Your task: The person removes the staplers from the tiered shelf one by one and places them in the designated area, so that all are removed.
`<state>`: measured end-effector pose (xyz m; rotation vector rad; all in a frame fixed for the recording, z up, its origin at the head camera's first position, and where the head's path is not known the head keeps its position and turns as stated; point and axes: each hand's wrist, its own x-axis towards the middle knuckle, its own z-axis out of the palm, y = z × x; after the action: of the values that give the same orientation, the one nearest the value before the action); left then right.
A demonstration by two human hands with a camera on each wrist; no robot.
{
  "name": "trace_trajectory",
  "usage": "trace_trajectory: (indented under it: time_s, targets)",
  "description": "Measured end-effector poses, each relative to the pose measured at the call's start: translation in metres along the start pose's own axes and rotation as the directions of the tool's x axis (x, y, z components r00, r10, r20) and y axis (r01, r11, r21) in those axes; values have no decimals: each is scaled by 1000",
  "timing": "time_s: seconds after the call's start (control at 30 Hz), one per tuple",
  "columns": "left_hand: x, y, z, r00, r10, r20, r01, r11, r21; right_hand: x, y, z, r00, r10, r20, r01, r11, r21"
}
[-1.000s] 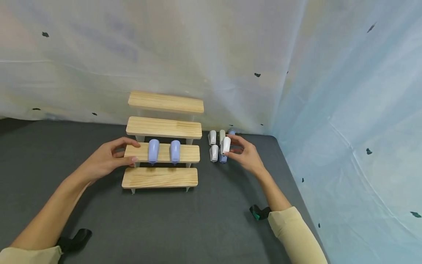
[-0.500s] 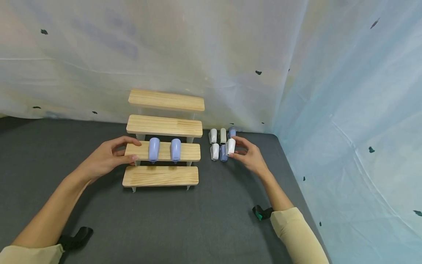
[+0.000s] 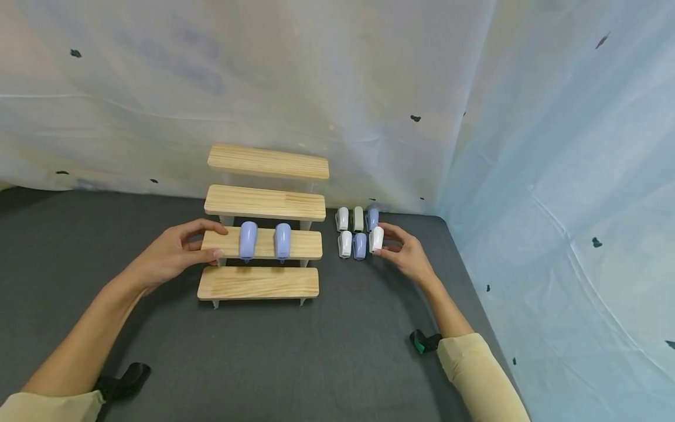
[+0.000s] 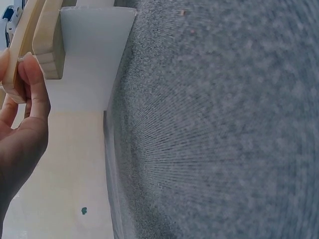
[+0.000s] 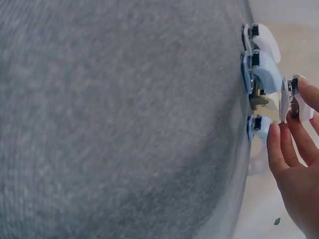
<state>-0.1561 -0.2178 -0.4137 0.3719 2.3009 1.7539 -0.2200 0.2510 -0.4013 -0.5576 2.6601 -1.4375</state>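
My right hand [image 3: 406,253] pinches a small white stapler [image 3: 376,239] between thumb and fingers. In the right wrist view that stapler is raised off the table, level with the group beside it. To its left sit a blue stapler [image 3: 360,246] and a white one [image 3: 344,244]. The row behind holds a white [image 3: 343,219], a pale grey-green [image 3: 358,219] and a blue stapler [image 3: 372,217]. My left hand [image 3: 167,253] grips the left end of the second-lowest board of a wooden stepped shelf [image 3: 316,246]. Two lavender-blue staplers [image 3: 248,239] stand on that board.
The lowest board [image 3: 258,283] and the two upper boards [image 3: 266,202] of the shelf bear nothing. A dark grey cloth covers the table [image 3: 263,357]. Pale sheeting [image 3: 295,70] hangs behind, and more sheeting [image 3: 569,193] closes off the right side.
My right hand has moved the white stapler to the right, from over the front blue stapler to beside it. My left hand has kept its grip on the shelf board.
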Motion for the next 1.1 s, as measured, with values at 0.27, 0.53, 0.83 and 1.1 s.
trace_trajectory:
  time_s: [0.27,0.53,0.83,1.1]
  targets:
    - [-1,1,1,1000,-8,5,9,1000,-14,3,26,1,1000,21,12,-21,1000,0]
    - [0,1,1,1000,-13,0,13,1000,3,12,56,5,999,44,0,-44,999,-16]
    - [0,-1,0,1000,-31,2,31,999,11,14,62,8,999,41,9,-41,999,-18]
    - [1,1,1,999,-32,-3,32,999,8,9,42,5,998,56,18,-56,998,29]
